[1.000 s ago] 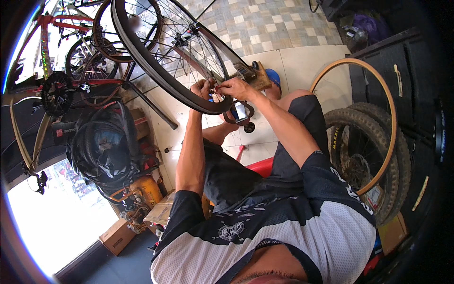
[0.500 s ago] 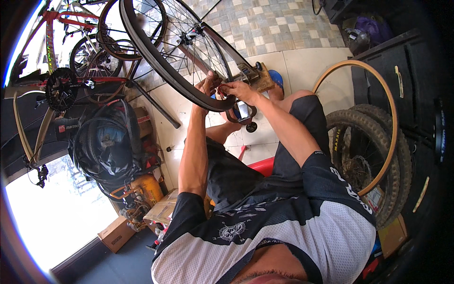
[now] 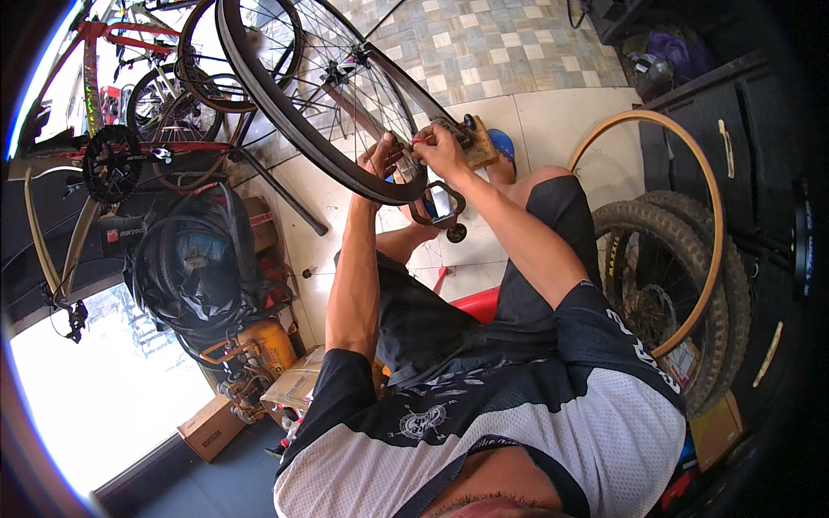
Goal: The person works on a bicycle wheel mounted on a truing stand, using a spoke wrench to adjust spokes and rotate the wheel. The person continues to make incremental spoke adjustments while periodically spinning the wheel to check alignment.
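I have the right hand (image 3: 440,154) pinched on a small red object (image 3: 419,141), too tiny to identify; the left hand (image 3: 378,159) curls at the black, wire-spoked bicycle wheel (image 3: 278,110), grip unclear, perhaps steadying it. A grey metal stand (image 3: 409,88) seemingly supports the wheel, keeping its spokes reachable.

White lettering and a compass emblem (image 3: 423,422) mark my shirt (image 3: 535,423); larger white characters cross my right sleeve (image 3: 604,332). Yellow letters stand on a tire (image 3: 613,256), small dark print on a carton (image 3: 210,429).
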Demonstrator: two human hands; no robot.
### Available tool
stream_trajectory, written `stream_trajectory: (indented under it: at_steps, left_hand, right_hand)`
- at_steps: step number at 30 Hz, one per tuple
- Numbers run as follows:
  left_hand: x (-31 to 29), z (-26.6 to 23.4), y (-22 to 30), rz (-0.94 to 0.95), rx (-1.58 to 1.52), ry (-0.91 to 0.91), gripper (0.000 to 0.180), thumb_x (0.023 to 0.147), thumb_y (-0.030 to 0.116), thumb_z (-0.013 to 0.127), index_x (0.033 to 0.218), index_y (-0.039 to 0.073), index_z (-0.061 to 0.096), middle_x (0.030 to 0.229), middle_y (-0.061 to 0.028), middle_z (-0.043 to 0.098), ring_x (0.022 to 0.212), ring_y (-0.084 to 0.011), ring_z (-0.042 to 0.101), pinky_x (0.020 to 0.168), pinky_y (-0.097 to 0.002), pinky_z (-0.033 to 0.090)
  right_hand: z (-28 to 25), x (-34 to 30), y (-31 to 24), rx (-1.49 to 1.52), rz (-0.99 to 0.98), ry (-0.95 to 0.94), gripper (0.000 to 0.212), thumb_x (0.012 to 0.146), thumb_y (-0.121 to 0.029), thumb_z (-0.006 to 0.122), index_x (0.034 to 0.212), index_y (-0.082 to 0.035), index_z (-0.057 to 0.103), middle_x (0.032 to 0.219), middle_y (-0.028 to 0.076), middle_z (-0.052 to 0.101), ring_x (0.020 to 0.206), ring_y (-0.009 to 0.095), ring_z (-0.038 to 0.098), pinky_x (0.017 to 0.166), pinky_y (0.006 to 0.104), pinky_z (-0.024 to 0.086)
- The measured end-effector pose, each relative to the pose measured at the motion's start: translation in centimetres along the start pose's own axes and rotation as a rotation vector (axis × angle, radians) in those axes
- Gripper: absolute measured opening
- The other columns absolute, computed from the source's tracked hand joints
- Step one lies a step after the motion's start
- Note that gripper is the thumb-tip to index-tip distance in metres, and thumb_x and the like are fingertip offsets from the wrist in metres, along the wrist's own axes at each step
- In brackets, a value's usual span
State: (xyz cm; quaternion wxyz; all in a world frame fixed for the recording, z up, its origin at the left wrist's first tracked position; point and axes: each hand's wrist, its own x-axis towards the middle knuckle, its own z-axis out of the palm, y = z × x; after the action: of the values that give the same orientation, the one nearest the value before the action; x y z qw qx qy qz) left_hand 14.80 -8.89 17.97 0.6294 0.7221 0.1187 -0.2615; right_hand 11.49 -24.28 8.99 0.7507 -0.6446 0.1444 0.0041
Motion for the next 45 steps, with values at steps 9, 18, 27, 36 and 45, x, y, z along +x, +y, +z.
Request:
stream_trajectory:
  at_steps: [9, 18, 27, 36, 45]
  left_hand:
    - [-0.2, -0.4, -3.1, 0.057, -0.167, -0.075, 0.056, 0.095, 0.047, 0.066, 0.129, 0.003, 0.057, 0.113, -0.007, 0.067, 0.099, -0.0198, 0.065, 0.079, -0.0313, 0.052]
    - [-0.5, 0.2, -2.0, -0.053, -0.135, 0.001, 0.052, 0.097, 0.051, 0.062, 0.125, 0.006, 0.062, 0.11, -0.0076, 0.068, 0.097, -0.0202, 0.063, 0.08, -0.0354, 0.049]
    - [-0.2, 0.5, -1.6, -0.06, -0.179, -0.021, 0.053, 0.098, 0.048, 0.062, 0.129, 0.005, 0.06, 0.112, -0.008, 0.068, 0.097, -0.0192, 0.063, 0.079, -0.0327, 0.05]
    - [0.2, 0.2, -2.0, -0.062, -0.133, -0.023, 0.055, 0.099, 0.047, 0.061, 0.133, 0.004, 0.058, 0.114, -0.0099, 0.068, 0.098, -0.0198, 0.065, 0.081, -0.0338, 0.05]
    - [1.4, -2.0, -5.0, 0.159, -0.037, -0.18, 0.05, 0.093, 0.045, 0.069, 0.118, 0.003, 0.062, 0.107, -0.0098, 0.066, 0.095, -0.0157, 0.063, 0.081, -0.0313, 0.051]
  right_hand:
    - [-2.5, -4.8, -15.9, 0.326, -0.033, -0.522, 0.03, 0.096, -0.014, 0.064, 0.124, -0.004, 0.062, 0.077, -0.004, 0.058, 0.052, 0.004, 0.043, 0.048, 0.0213, 0.038]
    - [-1.3, -15.8, -28.1, -0.068, -0.584, -1.614, 0.062, 0.1, -0.014, 0.052, 0.157, -0.006, 0.029, 0.138, 0.026, 0.055, 0.12, 0.038, 0.06, 0.104, 0.0432, 0.047]
    - [1.1, -18.5, -25.9, 0.265, -0.816, -1.428, 0.079, 0.098, -0.008, 0.048, 0.16, -0.002, 0.0, 0.167, 0.022, 0.006, 0.155, 0.031, 0.013, 0.125, 0.0374, 0.014]
    - [-0.1, -17.3, -25.2, 0.29, -0.6, -1.728, 0.048, 0.096, -0.007, 0.054, 0.144, -0.002, 0.048, 0.135, 0.021, 0.057, 0.123, 0.03, 0.058, 0.102, 0.0386, 0.044]
    - [-2.6, -9.0, -22.4, -0.025, -0.24, -0.643, 0.021, 0.092, -0.018, 0.07, 0.092, -0.003, 0.057, 0.103, 0.008, 0.068, 0.086, 0.014, 0.062, 0.077, 0.0307, 0.049]
